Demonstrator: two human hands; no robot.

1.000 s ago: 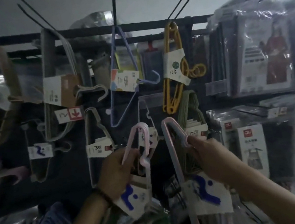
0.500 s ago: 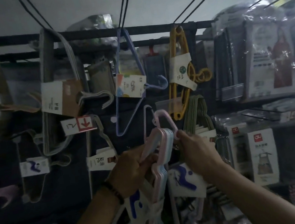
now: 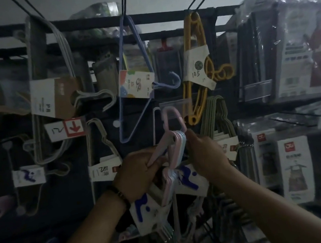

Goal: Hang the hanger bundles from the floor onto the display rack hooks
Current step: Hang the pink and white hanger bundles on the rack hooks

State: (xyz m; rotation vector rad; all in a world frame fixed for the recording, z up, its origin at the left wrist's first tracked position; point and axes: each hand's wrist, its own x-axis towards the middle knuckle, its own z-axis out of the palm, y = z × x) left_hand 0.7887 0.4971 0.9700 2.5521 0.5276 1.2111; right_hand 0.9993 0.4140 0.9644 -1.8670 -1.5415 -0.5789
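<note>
Left grip (image 3: 140,173) clutching pink hangers (image 3: 175,139), right grip (image 3: 205,152) pinching tops

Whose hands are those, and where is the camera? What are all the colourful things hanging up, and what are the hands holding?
There is no machine here, just a person's two bare hands. The camera sits on the person's head, so you see what they see. In front is a shop's dark display rack with long hooks. Yellow hangers and a blue hanger bundle hang from it, each with a paper label. On the right are packaged aprons. The left hand and the right hand both grip pink hanger bundles, which have white labels with blue marks. The picture is dim, so I can't tell whether they are on a hook yet.
</note>
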